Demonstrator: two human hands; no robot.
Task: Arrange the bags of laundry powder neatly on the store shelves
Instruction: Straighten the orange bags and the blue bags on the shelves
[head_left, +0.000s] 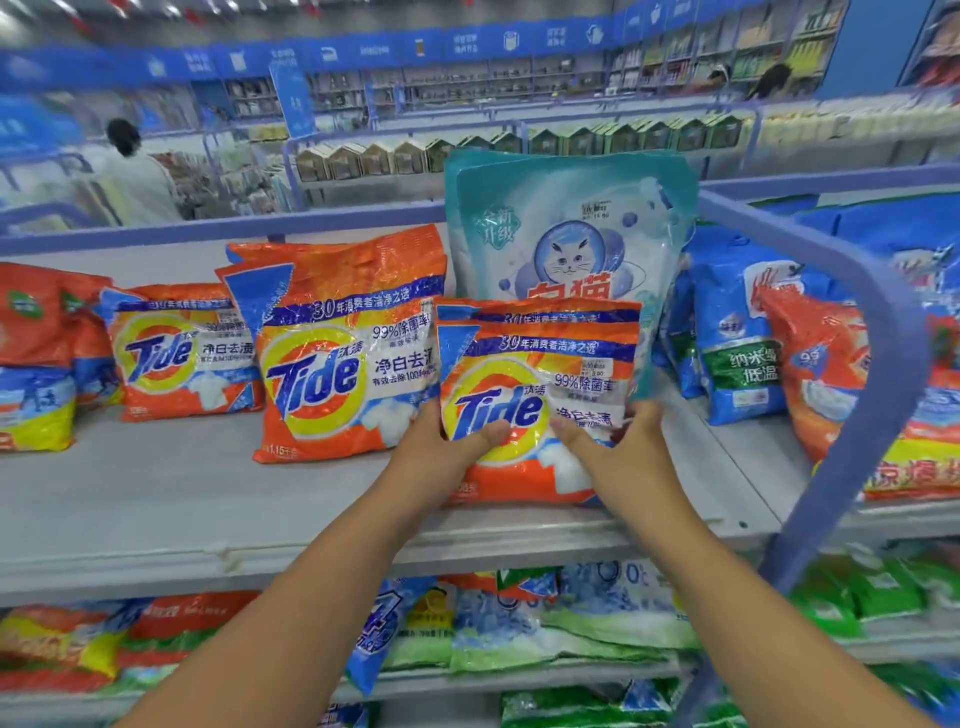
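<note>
Mid-task: left hand (451, 441) and right hand (621, 441) both grip small Tide bags (540, 374) on shelf (182, 499); neighbouring bags still uneven.

Blue-trimmed store aisles (467, 52); grey shelving (156, 493)

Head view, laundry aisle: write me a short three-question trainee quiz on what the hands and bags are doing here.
1. True or false: both the left hand and the right hand grip the small Tide bag.
2. Multiple choice: what stands directly behind that bag? A) a cardboard box B) the pale teal cat bag C) a green bottle
3. Fill in: the large Tide bag stands to the held bag's ____ on the top shelf.

Key: 1 true; 2 B; 3 left.
</note>
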